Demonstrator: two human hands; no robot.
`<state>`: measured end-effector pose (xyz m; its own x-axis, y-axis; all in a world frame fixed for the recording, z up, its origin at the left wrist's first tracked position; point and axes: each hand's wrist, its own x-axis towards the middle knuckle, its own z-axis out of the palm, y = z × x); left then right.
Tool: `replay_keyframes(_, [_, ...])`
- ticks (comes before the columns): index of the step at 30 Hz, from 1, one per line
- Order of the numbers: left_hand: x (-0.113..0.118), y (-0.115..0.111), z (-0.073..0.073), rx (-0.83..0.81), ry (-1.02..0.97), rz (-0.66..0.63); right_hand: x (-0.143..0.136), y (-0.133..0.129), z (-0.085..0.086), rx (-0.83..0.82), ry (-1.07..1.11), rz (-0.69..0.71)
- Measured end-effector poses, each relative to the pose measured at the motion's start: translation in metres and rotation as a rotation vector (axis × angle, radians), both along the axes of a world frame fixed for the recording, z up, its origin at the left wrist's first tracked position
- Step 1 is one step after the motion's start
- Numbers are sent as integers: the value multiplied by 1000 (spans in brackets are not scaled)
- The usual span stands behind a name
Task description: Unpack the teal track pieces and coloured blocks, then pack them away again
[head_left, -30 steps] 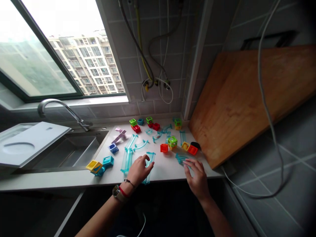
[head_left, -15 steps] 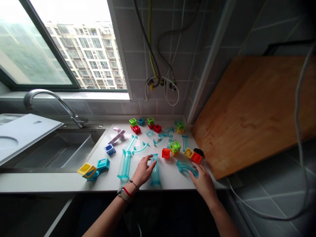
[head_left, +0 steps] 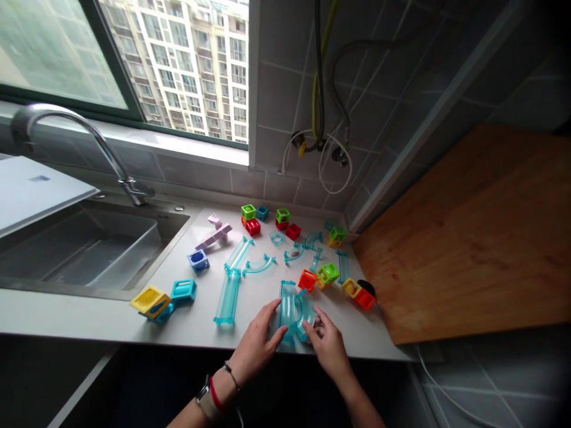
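A clear teal straight track piece [head_left: 287, 290] lies on the counter near its front edge. My left hand [head_left: 257, 340] is at its left side, thumb and forefinger spread apart and touching or almost touching it. My right hand [head_left: 329, 348] pinches a curved teal track piece [head_left: 307, 315] between thumb and fingers, close against the straight piece's right side. The two clear pieces overlap in view, so I cannot tell whether they are joined. Just beyond them sit an orange cube [head_left: 307, 279] and a green cube [head_left: 328, 274] on a yellow one.
More teal tracks [head_left: 228, 297] lie left of my hands. Yellow [head_left: 150, 300], blue [head_left: 198, 260] and red cubes [head_left: 253, 227] stand about, beside a lilac piece [head_left: 215, 236]. The sink [head_left: 173, 229] is at left; a wooden board [head_left: 468, 238] leans at right.
My right hand has moved left with the curved track piece, bringing it beside the straight one. My left hand has shifted slightly toward the front edge. The camera view has tilted.
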<state>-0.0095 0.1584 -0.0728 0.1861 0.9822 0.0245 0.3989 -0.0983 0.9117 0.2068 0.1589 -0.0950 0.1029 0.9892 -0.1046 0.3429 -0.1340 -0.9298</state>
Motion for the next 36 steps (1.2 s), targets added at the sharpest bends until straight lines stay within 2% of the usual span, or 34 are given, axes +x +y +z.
replay_keyframes(3, [-7, 6, -5, 31, 16, 21, -16, 10, -4, -53, 138, 36])
replay_keyframes(8, [-14, 19, -9, 93, 94, 54, -34, 28, -7, -52, 212, 36])
replay_keyframes(13, [-15, 32, -13, 130, 117, 79, -43, 43, -5, -60, 269, 63])
replay_keyframes(15, [-15, 31, -10, 120, 121, 76, -43, 45, -2, -87, 309, 59])
replay_keyframes(18, [-18, 18, 6, 110, 89, 110, -38, 45, 2, -122, 357, 22])
replay_keyframes(21, [-35, -1, 34, 109, 55, 141, -30, 40, -1, -84, 319, -51])
replay_keyframes(23, [-54, -10, 51, 109, 148, 209, -25, 34, -6, -42, 275, -91])
replay_keyframes(25, [-76, -10, 59, 114, 354, 363, -22, 27, -12, -11, 237, -84])
replay_keyframes(27, [-93, -1, 58, 70, 555, 483, -21, 21, -16, 26, 185, -46])
replay_keyframes(29, [-102, 13, 49, -54, 658, 486, -23, 18, -17, 71, 127, -14])
replay_keyframes(31, [-103, 26, 39, -177, 679, 442, -24, 18, -16, 109, 89, 10])
replay_keyframes(33, [-102, 35, 32, -233, 672, 408, -25, 17, -13, 132, 74, 36])
replay_keyframes(36, [-105, 37, 33, -235, 645, 380, -25, 17, -9, 162, 64, 68])
